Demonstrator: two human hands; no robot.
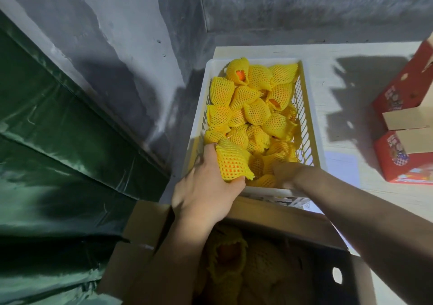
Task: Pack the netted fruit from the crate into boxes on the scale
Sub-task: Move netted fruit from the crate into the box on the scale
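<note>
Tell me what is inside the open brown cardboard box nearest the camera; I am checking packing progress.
The open brown cardboard box holds a few fruits in yellow foam nets, dim in shadow. Both forearms cover parts of it; the bottom is hidden.

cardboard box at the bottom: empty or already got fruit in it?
Already holding fruit. The cardboard box has its flaps open, and yellow netted fruit lies inside in shadow. How full it is, cannot tell.

The crate sits directly ahead of you on the table, filled with netted fruit. The open box lies nearest you, below the crate. Stacked boxes stand at far right; sheeting lies left.
</note>
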